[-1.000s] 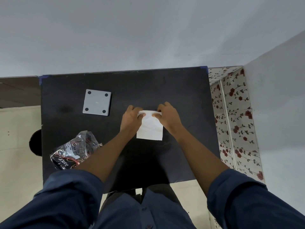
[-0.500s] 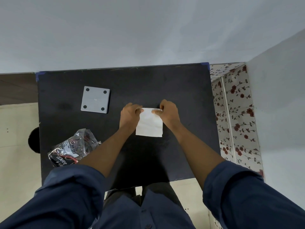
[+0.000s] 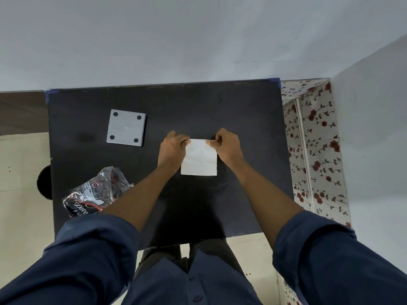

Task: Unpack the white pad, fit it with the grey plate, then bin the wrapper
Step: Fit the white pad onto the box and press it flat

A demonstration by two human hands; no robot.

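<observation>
So the wrapper point(image 3: 97, 191) lies crumpled at the table's point(image 3: 242, 111) left edge, not binned, and the grey plate point(image 3: 126, 127) sits apart. My left hand point(image 3: 172, 150) and right hand point(image 3: 228, 148) pinch the white pad's point(image 3: 199, 160) 2 far corners; fitting remains.

This looks like a plain room in a home rather than a workshop or lab. A small black bench point(image 3: 198, 106) stands pushed against a bare, pale painted wall point(image 3: 176, 40), with cream floor tiles point(image 3: 19, 172) showing to one side. To the right a rose-patterned cloth point(image 3: 317, 155) covers something beside the bench, and a crumpled Dove packet point(image 3: 94, 192) lies on the bench's near left edge, both household things.
</observation>
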